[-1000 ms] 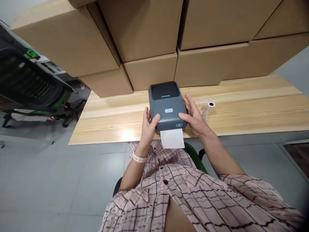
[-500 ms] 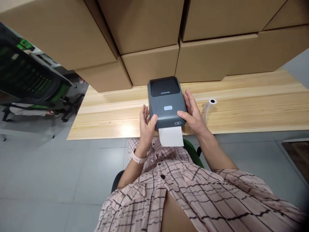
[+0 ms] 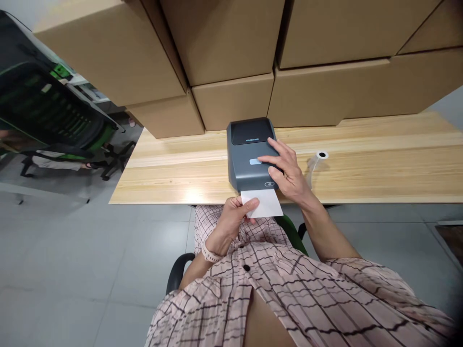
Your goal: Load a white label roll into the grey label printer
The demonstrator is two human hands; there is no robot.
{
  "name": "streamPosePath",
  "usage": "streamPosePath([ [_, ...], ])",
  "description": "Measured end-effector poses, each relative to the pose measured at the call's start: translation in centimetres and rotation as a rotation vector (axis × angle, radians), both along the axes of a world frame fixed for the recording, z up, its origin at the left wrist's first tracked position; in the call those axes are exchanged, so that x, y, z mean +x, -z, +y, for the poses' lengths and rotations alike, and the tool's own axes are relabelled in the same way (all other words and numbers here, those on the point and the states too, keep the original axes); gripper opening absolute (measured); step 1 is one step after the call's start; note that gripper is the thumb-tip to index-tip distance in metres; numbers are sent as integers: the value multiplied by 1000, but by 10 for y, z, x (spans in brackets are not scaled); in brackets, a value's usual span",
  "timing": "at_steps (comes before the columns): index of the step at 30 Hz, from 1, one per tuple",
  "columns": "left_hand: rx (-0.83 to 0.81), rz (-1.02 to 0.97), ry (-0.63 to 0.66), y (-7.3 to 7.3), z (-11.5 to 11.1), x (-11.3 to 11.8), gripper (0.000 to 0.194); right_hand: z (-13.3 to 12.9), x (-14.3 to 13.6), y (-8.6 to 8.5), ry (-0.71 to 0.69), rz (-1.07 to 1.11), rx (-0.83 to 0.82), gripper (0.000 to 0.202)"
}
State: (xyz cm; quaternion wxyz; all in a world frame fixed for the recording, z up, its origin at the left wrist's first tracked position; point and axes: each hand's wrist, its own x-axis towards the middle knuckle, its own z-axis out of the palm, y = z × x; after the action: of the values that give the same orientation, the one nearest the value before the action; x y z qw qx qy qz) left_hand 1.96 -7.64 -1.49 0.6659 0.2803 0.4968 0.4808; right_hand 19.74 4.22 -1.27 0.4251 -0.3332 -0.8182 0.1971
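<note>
A dark grey label printer (image 3: 242, 166) stands on the wooden table near its front edge, with a black window in its lid and a pale blue panel on top. White label paper (image 3: 269, 205) sticks out of its front slot over the table edge. My left hand (image 3: 237, 212) pinches the left side of this paper, thumb on top and fingers beneath. Over the printer's right side, my right hand (image 3: 289, 176) has its fingers stretched apart, one fingertip at the pale blue panel.
A small white paper roll (image 3: 321, 155) with a loose tail stands on the table (image 3: 390, 168) to the right. Stacked cardboard boxes (image 3: 231, 101) line the back. On the left are a black and green office chair (image 3: 54, 106) and part of another person.
My left hand has moved from the printer's left side down to the paper and pinched it. My right hand has let go of the printer's right side and reached over its top.
</note>
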Motion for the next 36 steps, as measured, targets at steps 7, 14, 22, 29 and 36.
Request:
streamPosePath([
  [7, 65, 147, -24, 8, -7, 0, 48, 6, 5, -23, -6, -250, 125, 32],
  [14, 405, 560, -474, 11, -4, -15, 54, 9, 2, -22, -54, -255, 103, 37],
  [22, 571, 770, -246, 5, 28, -28, 56, -13, 11, 19, 50, 201, -212, 61],
  [29, 525, 629, -305, 22, 30, -16, 66, -19, -4, 40, 59, 357, -297, 66],
  [36, 561, 574, -382, 31, 31, -16, 68, -22, -9, 42, 30, 575, -378, 63],
])
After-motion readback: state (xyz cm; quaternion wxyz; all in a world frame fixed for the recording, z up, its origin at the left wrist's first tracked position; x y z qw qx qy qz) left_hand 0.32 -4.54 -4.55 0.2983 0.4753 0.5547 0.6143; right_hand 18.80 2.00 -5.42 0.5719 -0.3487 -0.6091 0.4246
